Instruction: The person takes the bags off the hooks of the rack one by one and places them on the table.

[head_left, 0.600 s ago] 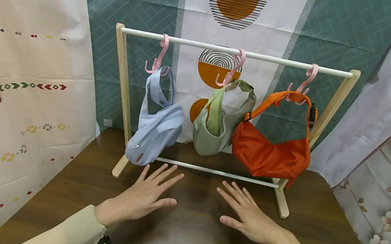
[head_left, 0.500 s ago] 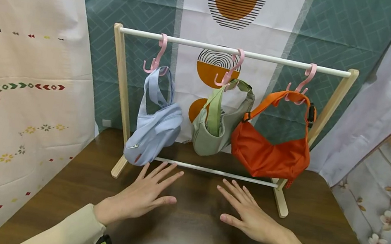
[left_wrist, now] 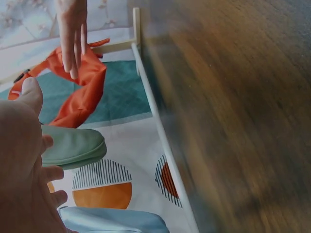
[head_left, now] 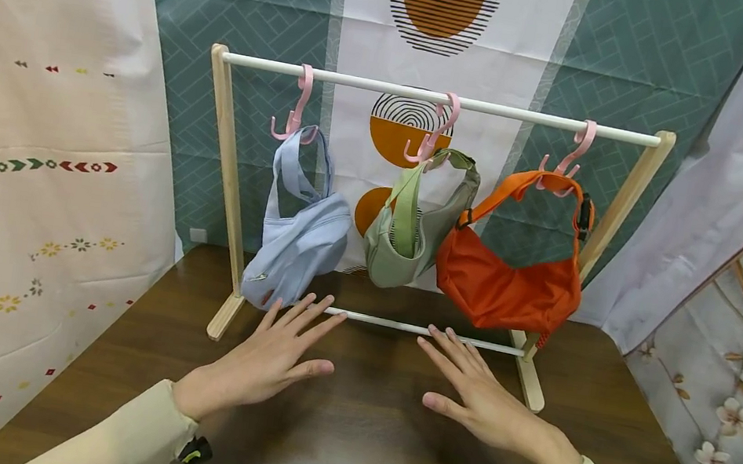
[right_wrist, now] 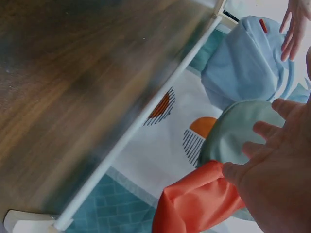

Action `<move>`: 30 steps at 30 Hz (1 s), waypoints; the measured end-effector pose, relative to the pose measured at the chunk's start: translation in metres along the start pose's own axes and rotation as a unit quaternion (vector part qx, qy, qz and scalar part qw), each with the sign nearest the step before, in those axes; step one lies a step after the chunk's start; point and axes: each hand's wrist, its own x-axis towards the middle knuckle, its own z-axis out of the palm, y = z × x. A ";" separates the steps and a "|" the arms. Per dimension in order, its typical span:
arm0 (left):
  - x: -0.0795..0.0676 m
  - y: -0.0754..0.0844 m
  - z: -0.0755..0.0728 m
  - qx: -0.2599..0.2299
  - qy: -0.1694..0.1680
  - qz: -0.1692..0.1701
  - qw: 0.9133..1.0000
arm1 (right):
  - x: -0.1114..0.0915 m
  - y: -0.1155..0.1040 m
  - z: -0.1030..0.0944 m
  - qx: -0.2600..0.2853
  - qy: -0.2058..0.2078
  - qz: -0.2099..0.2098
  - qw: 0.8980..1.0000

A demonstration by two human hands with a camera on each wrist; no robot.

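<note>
My left hand [head_left: 261,359] hovers over the table with straight, spread fingers, just in front of a light blue bag [head_left: 301,250]. To the right, my right hand [head_left: 490,399] is held the same way below an orange-red bag [head_left: 514,284], holding nothing. Between these two hangs a sage green bag [head_left: 397,255]. Each bag's strap loops over a pink hook [head_left: 303,99] on the top rail of a small rack [head_left: 378,85]. In the right wrist view the green bag [right_wrist: 238,131] shows beyond my fingers.
The rack has pale wooden side posts and feet [head_left: 530,385] and a thin white lower bar [head_left: 394,324]. It stands toward the back of a dark wooden table [head_left: 357,436]. Patterned cloths [head_left: 56,140] hang behind and on both sides.
Both hands have risen slightly toward the rack, fingers still spread. The rack and cloths have shifted a little left in view. The orange-red and green bags sit slightly higher in view.
</note>
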 end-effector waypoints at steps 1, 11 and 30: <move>0.000 0.000 -0.001 0.000 0.001 0.000 1.000 | 0.001 0.000 -0.001 0.001 -0.001 -0.001 1.000; 0.004 -0.002 -0.016 0.001 0.023 0.000 1.000 | 0.010 -0.007 -0.011 0.002 0.005 -0.016 1.000; 0.016 -0.012 -0.045 0.016 0.037 -0.007 0.999 | 0.026 -0.016 -0.030 -0.009 0.028 -0.030 0.999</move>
